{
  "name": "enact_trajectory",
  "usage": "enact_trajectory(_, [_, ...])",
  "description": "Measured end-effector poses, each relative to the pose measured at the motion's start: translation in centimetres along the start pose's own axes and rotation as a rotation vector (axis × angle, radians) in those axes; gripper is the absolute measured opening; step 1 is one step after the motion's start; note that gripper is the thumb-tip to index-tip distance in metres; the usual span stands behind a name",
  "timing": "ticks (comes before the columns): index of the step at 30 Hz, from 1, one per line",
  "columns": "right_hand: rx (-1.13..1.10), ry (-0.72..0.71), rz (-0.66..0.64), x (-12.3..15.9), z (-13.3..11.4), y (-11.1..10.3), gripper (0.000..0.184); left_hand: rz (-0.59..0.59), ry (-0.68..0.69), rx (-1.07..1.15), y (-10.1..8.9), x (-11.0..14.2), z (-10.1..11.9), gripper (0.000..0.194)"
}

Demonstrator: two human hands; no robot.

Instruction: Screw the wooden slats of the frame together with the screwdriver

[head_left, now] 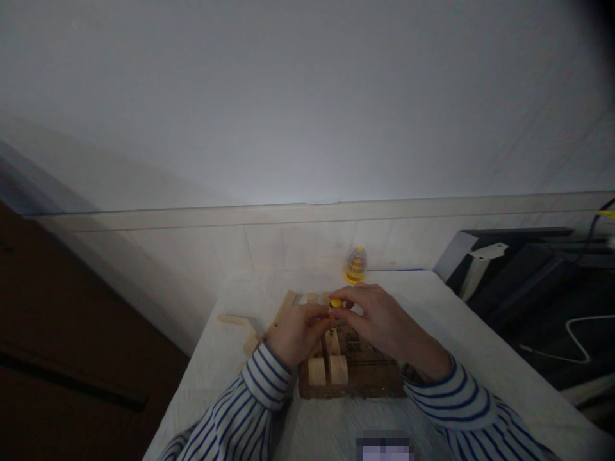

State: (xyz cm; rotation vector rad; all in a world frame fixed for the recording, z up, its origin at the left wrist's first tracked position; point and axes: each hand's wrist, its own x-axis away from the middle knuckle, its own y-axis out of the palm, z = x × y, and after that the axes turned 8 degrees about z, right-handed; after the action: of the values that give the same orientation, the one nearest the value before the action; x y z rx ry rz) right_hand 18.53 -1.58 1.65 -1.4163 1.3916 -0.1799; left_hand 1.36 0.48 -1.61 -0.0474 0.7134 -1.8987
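Note:
A small yellow-and-black screwdriver [336, 303] stands roughly upright between my two hands, over the wooden pieces. My right hand [379, 317] reaches in from the right, its thumb and fingers closed around the yellow-topped handle. From the left, my left hand [300, 330] pinches low on the same tool, the fingertips of both hands nearly meeting. Directly beneath lies a pale wood strip [332, 342] with dark holes. Two light wood blocks [339, 370] sit nearer me on a dark brown board [375, 378] with black lettering. The screwdriver's tip is hidden.
Behind the board stands a clear cone-shaped case with a yellow base [355, 266]. Loose wood strips [235, 319] lie left of my left hand. The white-covered table [202, 390] meets a pale wall; dark panels [519, 288] lean at the right.

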Motion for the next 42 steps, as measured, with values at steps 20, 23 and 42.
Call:
enact_trajectory(20, [-0.115,0.05,0.06,0.3,-0.1,0.5,0.032,0.094,-0.076,-0.128,-0.4,0.0,0.7,0.017])
enact_trajectory(23, [-0.157,0.026,0.022,0.2,-0.1,0.4,0.031,0.085,-0.055,-0.123,-0.4,-0.1,0.3,0.018])
enact_trajectory(42, [0.011,0.052,0.027,0.0,-0.6,0.5,0.016,-0.049,0.045,-0.01,-0.6,-0.2,-0.5,0.021])
